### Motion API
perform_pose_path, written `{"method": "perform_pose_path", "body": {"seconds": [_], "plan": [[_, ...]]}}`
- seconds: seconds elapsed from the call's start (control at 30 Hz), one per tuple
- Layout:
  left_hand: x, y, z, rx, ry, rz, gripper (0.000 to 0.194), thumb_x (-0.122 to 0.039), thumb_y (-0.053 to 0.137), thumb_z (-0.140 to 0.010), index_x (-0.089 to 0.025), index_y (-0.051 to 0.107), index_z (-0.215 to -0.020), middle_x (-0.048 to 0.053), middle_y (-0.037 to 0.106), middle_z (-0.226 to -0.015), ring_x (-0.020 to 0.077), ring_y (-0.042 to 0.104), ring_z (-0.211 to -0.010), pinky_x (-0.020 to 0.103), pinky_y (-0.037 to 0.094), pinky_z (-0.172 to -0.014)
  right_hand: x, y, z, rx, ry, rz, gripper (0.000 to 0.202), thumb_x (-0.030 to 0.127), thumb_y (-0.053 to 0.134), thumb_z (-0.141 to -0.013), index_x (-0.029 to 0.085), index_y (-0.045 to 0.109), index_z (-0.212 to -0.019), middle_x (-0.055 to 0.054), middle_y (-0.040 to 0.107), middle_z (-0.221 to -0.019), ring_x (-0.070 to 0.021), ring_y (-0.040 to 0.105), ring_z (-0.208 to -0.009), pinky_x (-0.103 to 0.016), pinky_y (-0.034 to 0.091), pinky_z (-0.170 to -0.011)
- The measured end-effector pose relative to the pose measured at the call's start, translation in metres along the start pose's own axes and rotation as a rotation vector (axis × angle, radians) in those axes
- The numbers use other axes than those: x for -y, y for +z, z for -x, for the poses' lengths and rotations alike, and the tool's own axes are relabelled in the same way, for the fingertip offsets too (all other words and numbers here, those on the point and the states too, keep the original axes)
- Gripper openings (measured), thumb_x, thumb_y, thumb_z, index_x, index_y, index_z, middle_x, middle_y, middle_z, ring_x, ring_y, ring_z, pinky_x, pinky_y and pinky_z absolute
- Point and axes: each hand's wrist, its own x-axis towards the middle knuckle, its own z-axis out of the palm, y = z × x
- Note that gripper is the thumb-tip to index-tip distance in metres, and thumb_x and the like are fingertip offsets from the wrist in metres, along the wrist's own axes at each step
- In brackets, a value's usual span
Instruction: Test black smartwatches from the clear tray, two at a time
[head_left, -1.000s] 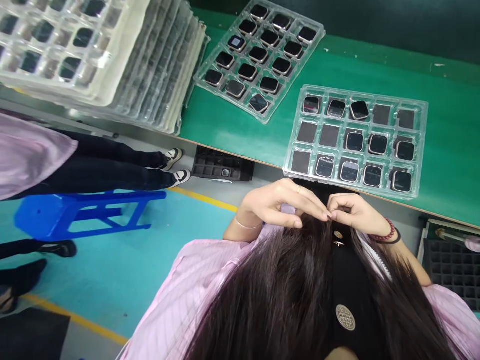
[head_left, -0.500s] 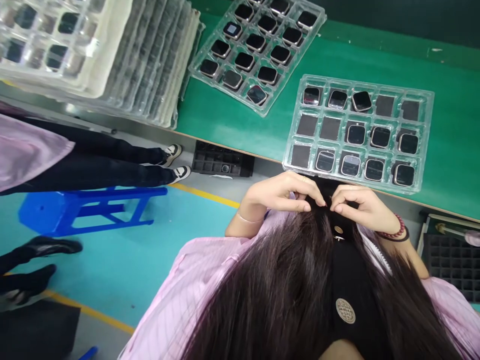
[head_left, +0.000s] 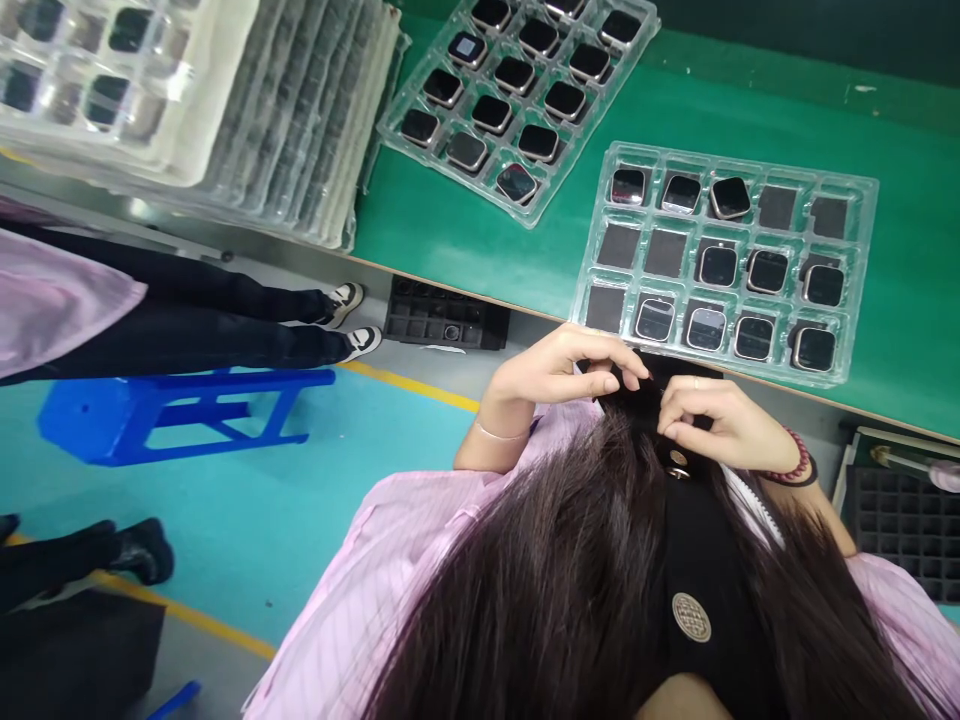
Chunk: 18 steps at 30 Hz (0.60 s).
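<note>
My left hand (head_left: 566,372) is near the table edge, its fingers bent forward and the thumb apart from them; nothing shows between them. Beside it, my right hand (head_left: 705,418) is curled, with thumb and fingertips together; whatever it may hold is hidden. Both hands are in front of my chest, over dark hair and a black strap (head_left: 686,540) with round metal studs. Just beyond them lies a clear plastic tray (head_left: 862,240) with square watch faces, such as this watch (head_left: 814,349), in several pockets. Other pockets show only dark pads.
Another clear tray (head_left: 530,212) of watches lies farther back on the green table (head_left: 465,240). Left of it rises a tall stack of filled trays (head_left: 300,130). A blue stool (head_left: 105,420), a person's legs (head_left: 187,320) and a black shoe (head_left: 146,550) are on the left. Black compartment trays (head_left: 907,520) sit low right.
My hands have drawn slightly apart, the left rising a little and the right lowering. At lower left, a person's black shoe has shifted on the floor. The view has tilted slightly.
</note>
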Motion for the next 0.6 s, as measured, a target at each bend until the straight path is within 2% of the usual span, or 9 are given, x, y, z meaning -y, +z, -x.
{"method": "perform_pose_path", "body": {"seconds": [0.1,0.23,0.43,0.53,0.6], "plan": [[0.003,-0.001,0.002,-0.031,0.021,0.015,0.033,-0.043,0.055,-0.085,-0.017,0.066,-0.102,0.010,0.070,-0.086,0.0145,0.064,-0.072,0.022,0.050,-0.060,-0.008,-0.006,0.005,-0.048,0.056,0.073,0.016,0.022,0.053,-0.092,0.017,0.062,-0.080,-0.005,0.059,-0.078,-0.0160,0.055,-0.070,-0.028,0.043,-0.068],[0.005,-0.002,0.004,-0.083,0.037,0.024,0.033,-0.042,0.056,-0.085,-0.014,0.066,-0.101,0.010,0.069,-0.084,0.0117,0.061,-0.064,0.021,0.049,-0.058,0.005,-0.013,0.002,-0.071,-0.024,0.029,0.013,0.022,0.055,-0.091,0.016,0.065,-0.085,-0.005,0.060,-0.081,-0.0152,0.056,-0.072,-0.026,0.044,-0.068],[0.006,0.001,0.004,-0.126,0.045,0.048,0.034,-0.042,0.056,-0.086,-0.013,0.065,-0.103,0.009,0.068,-0.082,0.0079,0.055,-0.054,0.020,0.047,-0.054,0.033,-0.002,-0.024,0.167,-0.219,-0.093,0.013,0.023,0.054,-0.093,0.015,0.065,-0.094,-0.006,0.060,-0.085,-0.0138,0.056,-0.075,-0.024,0.044,-0.070],[0.007,0.003,0.005,-0.145,0.044,0.063,0.035,-0.042,0.056,-0.086,-0.014,0.065,-0.104,0.009,0.068,-0.082,0.0077,0.055,-0.054,0.019,0.046,-0.052,0.034,0.008,-0.035,0.259,-0.283,-0.100,0.017,0.024,0.049,-0.095,0.014,0.063,-0.090,-0.006,0.060,-0.084,-0.0143,0.056,-0.077,-0.024,0.044,-0.070],[0.007,0.002,0.006,-0.153,0.043,0.064,0.036,-0.043,0.055,-0.086,-0.014,0.065,-0.104,0.009,0.068,-0.082,0.0078,0.056,-0.055,0.019,0.046,-0.052,0.029,0.010,-0.039,0.245,-0.288,-0.101,0.020,0.022,0.047,-0.095,0.014,0.061,-0.084,-0.005,0.060,-0.081,-0.0140,0.055,-0.075,-0.024,0.043,-0.070]]}}
